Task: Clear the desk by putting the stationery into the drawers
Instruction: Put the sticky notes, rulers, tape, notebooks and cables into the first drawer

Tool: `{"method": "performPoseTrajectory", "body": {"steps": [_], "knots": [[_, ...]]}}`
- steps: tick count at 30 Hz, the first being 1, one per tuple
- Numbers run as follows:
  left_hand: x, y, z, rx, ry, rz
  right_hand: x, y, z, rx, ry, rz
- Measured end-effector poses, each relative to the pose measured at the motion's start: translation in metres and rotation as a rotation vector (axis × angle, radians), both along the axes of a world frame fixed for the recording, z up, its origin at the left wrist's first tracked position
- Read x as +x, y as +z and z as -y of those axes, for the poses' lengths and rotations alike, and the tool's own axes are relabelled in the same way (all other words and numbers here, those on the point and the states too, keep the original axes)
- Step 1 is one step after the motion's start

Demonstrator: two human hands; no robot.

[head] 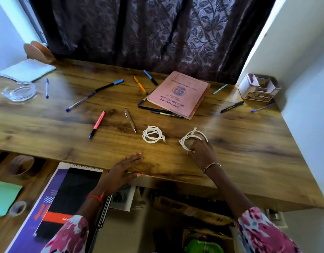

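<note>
1. Down at near left, open drawer (4, 230) holds notebooks (66, 198), green pad (6, 198), tape roll (18, 208): partly filled.
2. Left hand (128, 167) lies flat on desk (248, 152) edge, fingers straight, holding nothing.
3. Right hand (201, 150) pinches white cord coil (188, 138) lying on the desktop; second coil (153, 136) just beside.
4. Farther back: pink marker (97, 124), brown pen (130, 120), pink booklet (179, 94), scattered pens. All uncleared; I'd guess well under half done.

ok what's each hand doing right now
left hand: open, flat on the desk
right hand: gripping the right-hand cord coil
</note>
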State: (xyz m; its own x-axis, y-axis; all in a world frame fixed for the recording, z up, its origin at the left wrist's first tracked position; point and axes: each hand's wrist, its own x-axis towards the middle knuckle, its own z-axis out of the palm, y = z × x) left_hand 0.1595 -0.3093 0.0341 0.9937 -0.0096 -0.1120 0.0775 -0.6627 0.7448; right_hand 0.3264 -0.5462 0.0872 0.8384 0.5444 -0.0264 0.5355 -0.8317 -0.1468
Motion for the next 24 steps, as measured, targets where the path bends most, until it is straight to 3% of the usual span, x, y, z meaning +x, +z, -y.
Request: {"method": "performPoseTrajectory", "body": {"steps": [6,11,15,24], "knots": [[-0.002,0.003,0.004,-0.075,0.091,-0.077,-0.009,0.011,-0.019,0.121,0.004,0.041],[-0.024,0.016,0.012,-0.063,0.2,-0.036,-0.029,0.018,-0.051,0.307,0.159,0.085],[-0.086,0.011,-0.002,-0.086,0.344,0.116,-0.062,0.023,-0.088,0.451,0.363,0.129],[-0.27,0.018,-0.075,0.045,0.833,0.199,-0.202,0.004,-0.191,0.592,0.683,0.135]]}}
